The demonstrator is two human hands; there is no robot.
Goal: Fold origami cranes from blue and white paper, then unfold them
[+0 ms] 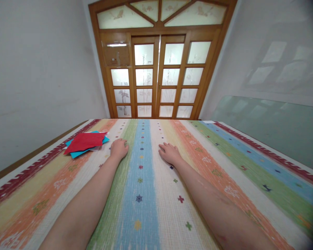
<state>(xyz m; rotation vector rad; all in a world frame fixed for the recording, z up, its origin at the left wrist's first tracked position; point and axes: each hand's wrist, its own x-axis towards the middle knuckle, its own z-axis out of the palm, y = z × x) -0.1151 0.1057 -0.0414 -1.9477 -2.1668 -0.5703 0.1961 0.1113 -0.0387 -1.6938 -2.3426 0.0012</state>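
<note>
Both forearms stretch out across a surface covered by a woven cloth with long stripes of blue, green, orange, yellow and cream, dotted with small cross and flower motifs. The left hand lies palm down on the cloth with its fingers curled loosely under, holding nothing. The right hand also lies palm down, fingers spread flat and open, empty as well. The two hands sit near each other, with the blue stripe of the cloth running between them.

Just left of the left hand, not touching it, lies a small stack of thin paper sheets: a red square sheet of paper on top, a turquoise sheet showing under its edges, and a sliver of white beneath. The stack is closer to the cloth's dark red patterned border than the left hand is.

Beyond the far edge of the cloth stands a wooden door with frosted glass panes, between plain white walls.
</note>
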